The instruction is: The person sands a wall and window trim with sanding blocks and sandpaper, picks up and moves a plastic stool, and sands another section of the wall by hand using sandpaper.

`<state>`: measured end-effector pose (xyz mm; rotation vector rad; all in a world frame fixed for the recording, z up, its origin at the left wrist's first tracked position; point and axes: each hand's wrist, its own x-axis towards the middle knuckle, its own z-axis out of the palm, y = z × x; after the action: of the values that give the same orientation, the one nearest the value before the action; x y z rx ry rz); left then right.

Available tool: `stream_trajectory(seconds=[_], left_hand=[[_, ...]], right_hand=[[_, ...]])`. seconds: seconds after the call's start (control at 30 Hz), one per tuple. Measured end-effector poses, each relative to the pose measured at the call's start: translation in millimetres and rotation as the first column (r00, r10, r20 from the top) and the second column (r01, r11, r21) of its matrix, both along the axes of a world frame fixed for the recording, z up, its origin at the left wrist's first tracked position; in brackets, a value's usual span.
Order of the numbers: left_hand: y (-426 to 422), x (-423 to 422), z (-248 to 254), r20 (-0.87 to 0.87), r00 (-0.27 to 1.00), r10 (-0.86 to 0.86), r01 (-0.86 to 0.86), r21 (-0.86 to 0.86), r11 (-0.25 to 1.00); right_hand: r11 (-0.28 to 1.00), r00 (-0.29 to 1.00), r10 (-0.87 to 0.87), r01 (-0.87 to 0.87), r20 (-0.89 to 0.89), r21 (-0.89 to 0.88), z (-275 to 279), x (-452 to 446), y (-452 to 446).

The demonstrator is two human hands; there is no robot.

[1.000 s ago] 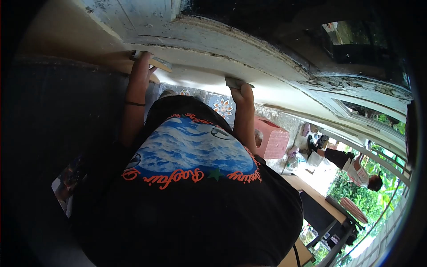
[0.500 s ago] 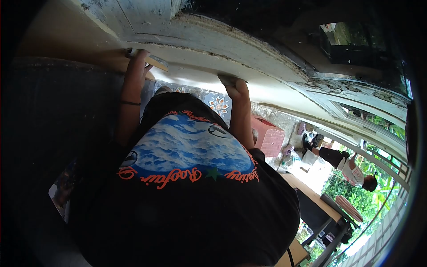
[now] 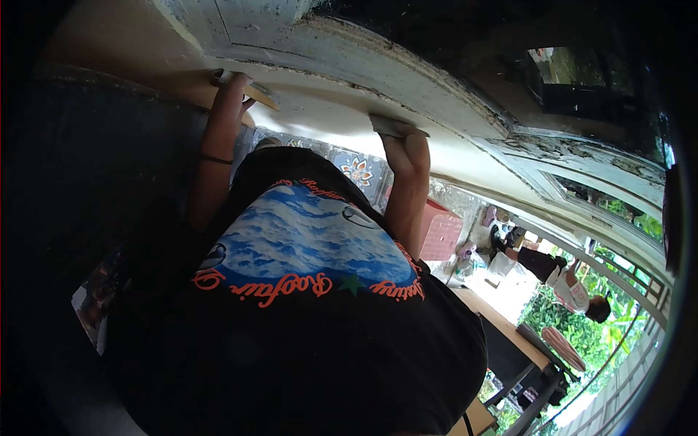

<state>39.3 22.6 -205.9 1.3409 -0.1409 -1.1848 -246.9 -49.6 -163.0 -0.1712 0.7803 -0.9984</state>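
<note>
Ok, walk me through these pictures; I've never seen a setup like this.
There is no machine here, just a person's two bare hands. One camera, worn on the head, looks forward and down over the black shirt. The left hand grips a flat tan-edged piece. The right hand holds a thin grey flat piece, which seems to lie against the pale wall. Beyond the right arm is a reddish plastic item; farther off is another person.
</note>
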Motion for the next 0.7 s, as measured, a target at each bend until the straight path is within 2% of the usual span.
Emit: stream_trajectory(seconds=[0.07,0.1,0.13,0.17,0.2,0.27,0.3,0.33,0.37,0.47,0.5,0.57,0.67,0.7], left_hand=[[1,2,-3,-0.016,1.000,-0.026,0.026,-0.031,0.999],[0,1,-5,-0.032,0.999,-0.041,0.039,-0.068,0.997],[0,1,-7,-0.037,0.999,-0.038,0.036,-0.070,0.997],[0,1,-8,-0.026,0.999,-0.047,0.046,-0.065,0.997],[0,2,-7,-0.014,0.998,-0.054,0.053,-0.056,0.997],[2,-1,-2,-0.004,0.999,-0.032,0.032,-0.029,0.999],[1,-2,2,0.008,1.000,-0.018,0.018,-0.004,1.000],[0,-2,7,0.016,1.000,-0.012,0.012,0.000,1.000],[1,-4,10,0.019,1.000,-0.006,0.006,0.000,1.000],[2,-4,10,0.019,1.000,-0.006,0.006,-0.002,1.000],[1,-4,8,0.018,1.000,-0.012,0.012,-0.009,1.000],[0,2,0,-0.008,0.999,-0.042,0.042,-0.008,0.999],[2,-2,-2,-0.013,0.999,-0.032,0.032,0.003,0.999],[1,-3,4,0.003,1.000,0.003,-0.003,0.003,1.000]], right_hand=[[0.992,0.998,-0.056,0.058,0.022,-0.109,-9,0,-1],[0.881,0.947,-0.041,-0.117,-0.319,-0.458,-39,-10,3],[0.647,0.785,-0.147,-0.384,-0.602,-0.659,-77,-18,5],[0.955,0.906,-0.007,-0.120,-0.424,-0.270,-95,-9,-9],[0.693,0.751,-0.069,-0.437,-0.657,-0.573,-94,-10,4],[0.788,0.573,0.115,-0.549,-0.811,-0.277,-107,-5,-4],[0.782,0.576,0.122,-0.557,-0.808,-0.280,-104,0,-7],[0.932,0.888,0.131,-0.262,-0.440,-0.251,-101,5,-7],[0.998,1.000,-0.008,0.008,0.003,-0.060,-87,12,-3],[0.995,0.995,-0.034,0.043,0.096,-0.092,-68,15,5],[0.995,0.995,-0.036,0.044,0.092,-0.092,-85,13,1],[0.998,0.997,-0.004,-0.001,0.078,0.059,-116,14,-10],[0.994,1.000,0.011,-0.010,-0.009,0.105,-125,16,-12],[0.978,0.971,0.176,-0.192,-0.161,-0.086,-123,17,-13]])
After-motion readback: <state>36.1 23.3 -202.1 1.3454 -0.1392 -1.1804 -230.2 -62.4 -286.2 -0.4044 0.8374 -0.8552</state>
